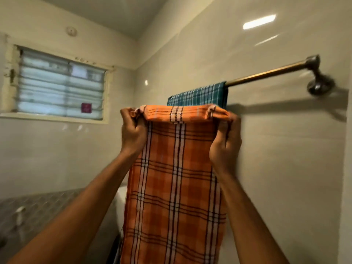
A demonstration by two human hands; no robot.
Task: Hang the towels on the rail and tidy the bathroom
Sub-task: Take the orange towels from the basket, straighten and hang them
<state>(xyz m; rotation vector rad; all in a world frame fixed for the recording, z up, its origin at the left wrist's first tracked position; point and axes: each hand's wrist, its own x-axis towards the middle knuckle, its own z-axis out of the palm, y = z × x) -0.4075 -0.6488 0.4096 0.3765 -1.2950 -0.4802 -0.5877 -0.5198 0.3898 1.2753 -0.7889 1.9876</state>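
I have the orange plaid cotton towel (175, 180) lifted in front of me, and both of my hands are clenched on its folded top edge: my left hand (133, 130) pinches the left corner in a bunched fist, and my right hand (225, 147) grips the right corner with the fingers (224, 128) curled over the fold. The rest of the cloth hangs straight down between my forearms. What the next move turns on is the long brass-coloured metal towel rail (266, 74), which lies above and beyond my knuckles, running from lower left to upper right along the glossy cream tiled wall (285, 168) to its round metal bracket (320, 82). My held edge runs roughly parallel to that rail, so I judge the fold only has to go up and over. A teal checked towel (198, 97) already drapes over the rail directly behind my orange fold, and the bare stretch of rail lies to its right. My right hand is the nearer one to that free stretch, so I would lead with it. From this angle I cannot tell whether my fold touches the teal cloth or sits just in front of it. That leaves 1 towel hung and 1 in hand.
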